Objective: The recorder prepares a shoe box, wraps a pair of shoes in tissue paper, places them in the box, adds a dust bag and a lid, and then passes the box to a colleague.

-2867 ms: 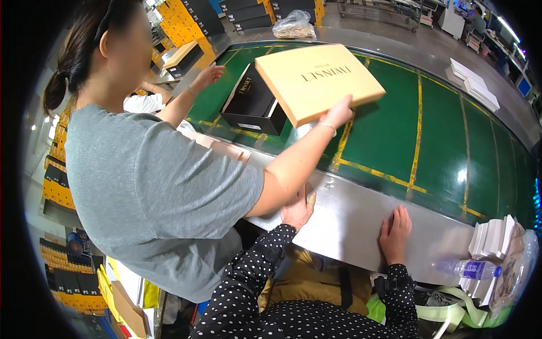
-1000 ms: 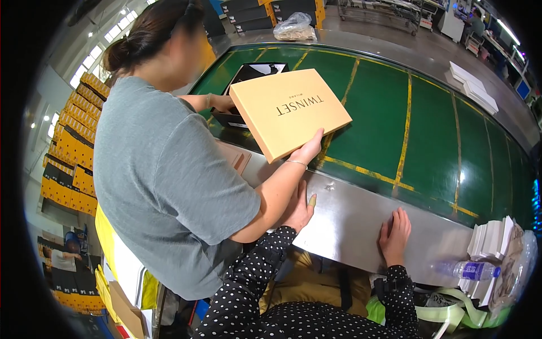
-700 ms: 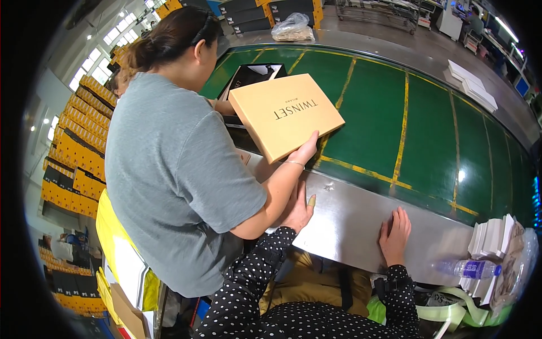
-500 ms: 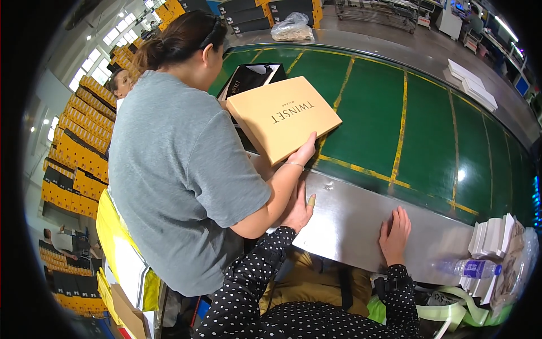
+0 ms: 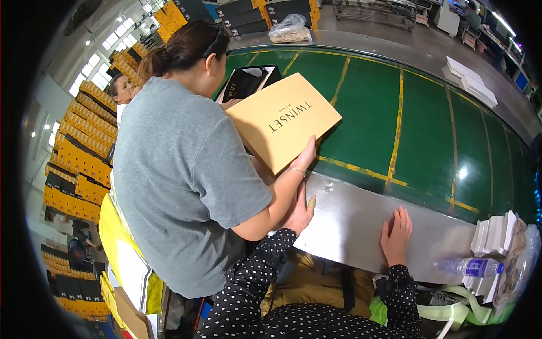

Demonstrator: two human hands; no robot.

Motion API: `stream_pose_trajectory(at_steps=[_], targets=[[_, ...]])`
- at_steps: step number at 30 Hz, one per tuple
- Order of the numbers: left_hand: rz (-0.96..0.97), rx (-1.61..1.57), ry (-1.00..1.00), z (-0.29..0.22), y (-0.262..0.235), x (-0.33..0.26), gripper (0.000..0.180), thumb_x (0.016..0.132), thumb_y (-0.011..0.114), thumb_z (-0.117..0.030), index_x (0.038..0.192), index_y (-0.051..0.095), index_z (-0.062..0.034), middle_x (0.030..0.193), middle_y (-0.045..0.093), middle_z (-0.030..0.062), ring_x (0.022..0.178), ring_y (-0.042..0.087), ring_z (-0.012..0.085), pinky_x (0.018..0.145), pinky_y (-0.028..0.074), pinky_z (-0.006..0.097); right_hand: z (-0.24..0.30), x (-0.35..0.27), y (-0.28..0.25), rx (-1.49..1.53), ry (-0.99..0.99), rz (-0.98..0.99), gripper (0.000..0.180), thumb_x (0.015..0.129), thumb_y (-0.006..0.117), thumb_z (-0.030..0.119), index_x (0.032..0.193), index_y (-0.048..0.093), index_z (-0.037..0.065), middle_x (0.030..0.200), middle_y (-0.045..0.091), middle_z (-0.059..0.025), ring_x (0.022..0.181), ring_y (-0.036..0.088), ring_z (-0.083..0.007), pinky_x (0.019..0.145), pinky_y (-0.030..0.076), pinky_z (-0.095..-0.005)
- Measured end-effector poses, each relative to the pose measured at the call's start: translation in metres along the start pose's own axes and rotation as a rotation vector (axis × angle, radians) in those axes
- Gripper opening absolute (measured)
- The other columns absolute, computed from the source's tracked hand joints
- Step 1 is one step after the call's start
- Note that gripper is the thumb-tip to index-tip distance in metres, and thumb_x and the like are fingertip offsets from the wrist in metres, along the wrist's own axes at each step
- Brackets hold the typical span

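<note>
My left hand (image 5: 299, 214) rests at the metal edge of the work table, holding nothing that I can see. Its thumb, with a tan wrap round it, stands apart, and a co-worker's forearm partly covers the fingers. My right hand (image 5: 396, 237) lies flat on the bare metal ledge (image 5: 350, 226), fingers stretched out and nothing in it. Just beyond my left hand, a co-worker in a grey T-shirt (image 5: 180, 169) holds a tan cardboard box lid (image 5: 288, 121) tilted over the table. Behind the lid stands an open dark box (image 5: 248, 80) with black and white contents.
A green conveyor belt (image 5: 367, 113) with yellow lines runs beyond the ledge. To the right lie a plastic bottle (image 5: 471, 267) and a stack of white card pieces (image 5: 491, 234). White boards (image 5: 471, 82) and a plastic bag (image 5: 289, 29) sit on the far edge. Stacked orange boxes (image 5: 84, 147) stand at left.
The co-worker's box lid has tilted slightly, so its top faces me more. My hands stay in place on the ledge. A person behind at left has shifted a little.
</note>
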State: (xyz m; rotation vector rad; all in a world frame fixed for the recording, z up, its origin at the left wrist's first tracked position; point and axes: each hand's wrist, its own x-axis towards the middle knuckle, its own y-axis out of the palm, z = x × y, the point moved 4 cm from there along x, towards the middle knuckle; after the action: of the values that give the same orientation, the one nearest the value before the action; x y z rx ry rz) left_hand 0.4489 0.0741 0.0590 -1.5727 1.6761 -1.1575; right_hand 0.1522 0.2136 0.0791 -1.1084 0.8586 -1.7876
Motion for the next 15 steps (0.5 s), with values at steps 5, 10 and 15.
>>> stream_pose_trajectory(at_steps=[5,10,15], targets=[[0.027,0.066,0.006,-0.0049,-0.0031,0.0015,0.062,0.097,0.054,-0.039,0.146,0.04,-0.0038,0.153,0.033,0.0226,0.142,0.03,0.0409,0.117,0.025,0.048,-0.0004,0.0003,-0.0025,0.0,0.002,0.001,0.048,0.088,0.063,0.014,0.132,0.048,0.0,0.144,0.045,-0.0188,0.137,0.038,-0.037,0.114,0.028,-0.0506],[0.032,0.042,0.007,-0.0037,0.0002,0.0013,0.063,0.097,0.054,-0.039,0.146,0.038,-0.0032,0.152,0.034,0.0248,0.141,0.031,0.0424,0.116,0.026,0.048,-0.003,-0.0004,-0.0031,-0.006,0.018,0.007,0.048,0.088,0.063,0.014,0.131,0.048,0.0,0.144,0.045,-0.0186,0.137,0.038,-0.0368,0.114,0.028,-0.0503],[0.028,0.022,0.011,-0.0055,0.0014,0.0008,0.064,0.097,0.053,-0.039,0.147,0.036,-0.0023,0.152,0.034,0.0248,0.141,0.031,0.0428,0.116,0.026,0.048,-0.0022,0.0005,-0.0064,0.007,0.022,-0.002,0.044,0.09,0.061,0.013,0.131,0.05,0.0,0.144,0.046,-0.0173,0.137,0.039,-0.0356,0.115,0.028,-0.0481]])
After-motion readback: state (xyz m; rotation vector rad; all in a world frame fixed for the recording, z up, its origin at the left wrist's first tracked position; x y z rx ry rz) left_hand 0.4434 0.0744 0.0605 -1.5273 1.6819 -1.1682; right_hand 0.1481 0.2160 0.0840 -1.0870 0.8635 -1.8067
